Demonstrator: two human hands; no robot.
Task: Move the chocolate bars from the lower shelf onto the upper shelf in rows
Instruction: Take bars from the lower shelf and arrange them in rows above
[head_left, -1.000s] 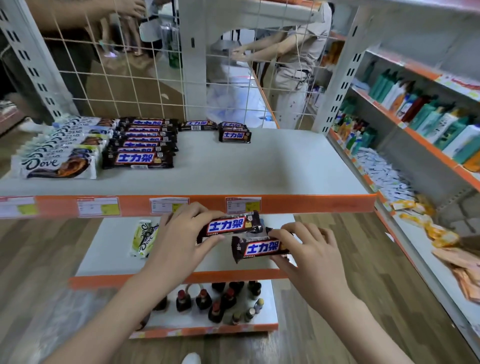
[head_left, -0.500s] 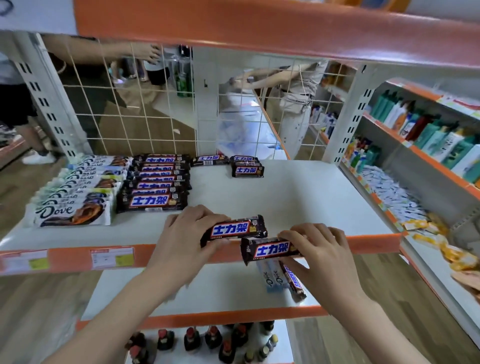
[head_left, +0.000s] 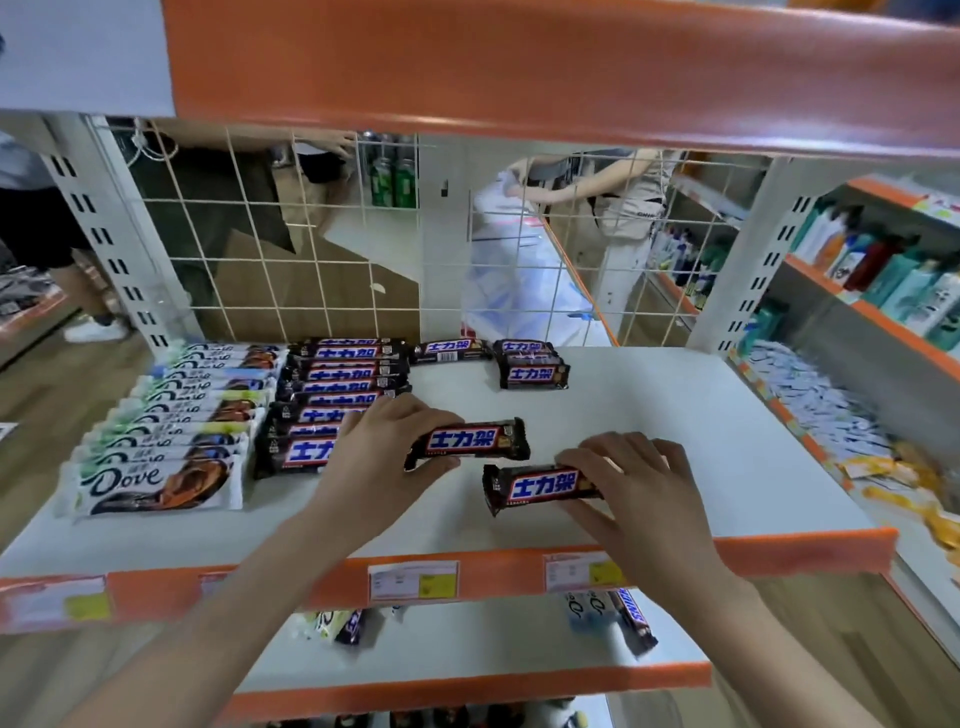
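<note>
Over the upper shelf we see two dark-brown Snickers bars with blue-and-white lettering on red. Our left hand pinches the farther bar by its left end; our right hand clamps the nearer bar.

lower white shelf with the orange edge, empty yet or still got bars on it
Not empty. The lower white shelf holds a dark wrapped bar and a white wrapped bar at right, and more wrappers at left.
</note>
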